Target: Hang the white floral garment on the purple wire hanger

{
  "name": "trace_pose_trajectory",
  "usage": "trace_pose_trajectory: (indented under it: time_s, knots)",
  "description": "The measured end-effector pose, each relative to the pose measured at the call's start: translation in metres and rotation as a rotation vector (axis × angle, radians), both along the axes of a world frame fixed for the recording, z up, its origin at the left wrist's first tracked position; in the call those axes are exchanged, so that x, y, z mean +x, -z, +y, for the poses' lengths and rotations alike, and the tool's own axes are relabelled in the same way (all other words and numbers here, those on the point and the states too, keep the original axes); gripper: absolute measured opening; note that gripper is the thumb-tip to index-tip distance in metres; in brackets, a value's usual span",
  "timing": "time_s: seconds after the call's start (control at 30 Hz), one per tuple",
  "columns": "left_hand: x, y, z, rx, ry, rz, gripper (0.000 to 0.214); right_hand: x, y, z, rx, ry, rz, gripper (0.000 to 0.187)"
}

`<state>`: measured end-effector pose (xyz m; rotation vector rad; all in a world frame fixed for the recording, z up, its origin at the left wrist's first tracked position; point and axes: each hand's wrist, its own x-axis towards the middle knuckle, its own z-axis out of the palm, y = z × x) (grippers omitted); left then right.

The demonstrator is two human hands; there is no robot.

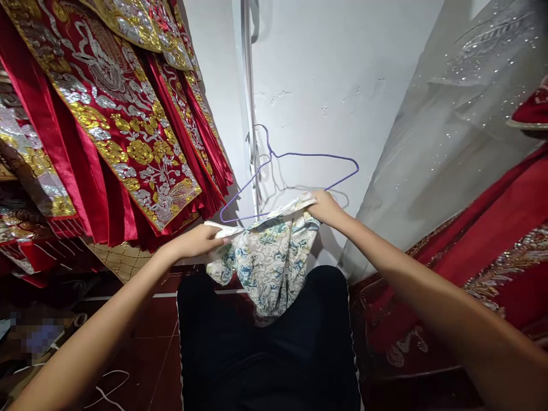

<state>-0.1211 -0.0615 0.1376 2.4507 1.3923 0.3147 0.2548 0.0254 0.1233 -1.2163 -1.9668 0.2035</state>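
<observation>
The left hand (199, 241) and right hand (327, 206) each pinched the top edge of the floral garment (268, 268). It seemed light, soft and limp, best held there. A wire hanger (295, 155) hung just above.

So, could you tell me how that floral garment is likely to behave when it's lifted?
Probably floppy: the floral garment sags in folds between the left hand and the right hand. It is likely light, since pinches at its top edge carry it. It may slide on the thin purple wire hanger, though that is a guess.
</observation>
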Motion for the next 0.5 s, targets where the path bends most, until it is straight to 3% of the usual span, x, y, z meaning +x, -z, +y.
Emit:
trace_pose_trajectory:
  time_s: [0.17,0.33,0.5]
  knots:
    - [-0.016,-0.003,0.021,0.290,-0.050,0.002,0.040,0.001,0.007,0.000,0.013,-0.008,-0.012,0.012]
    - [-0.010,-0.015,0.016,0.400,-0.268,0.027,0.037,-0.010,0.011,-0.008,-0.026,-0.077,0.051,0.013]
    - [0.010,-0.033,0.009,0.512,-0.226,-0.133,0.042,-0.016,0.002,-0.020,-0.047,-0.111,0.063,0.014]
